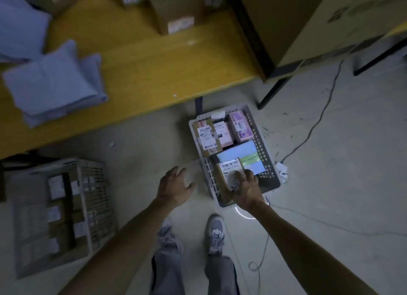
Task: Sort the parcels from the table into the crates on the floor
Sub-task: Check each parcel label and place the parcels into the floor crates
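Head view: the right hand grips a small cardboard parcel with a barcode label, at the near end of the white slotted crate, beside boxes packed beyond. The left hand hovers with fingers spread and empty over bare concrete floor, just left of the crate's rim. A second crate sits further left.

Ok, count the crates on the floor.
2. One white crate sits right of centre under the right hand; another crate sits at lower left. More may lie out of view.
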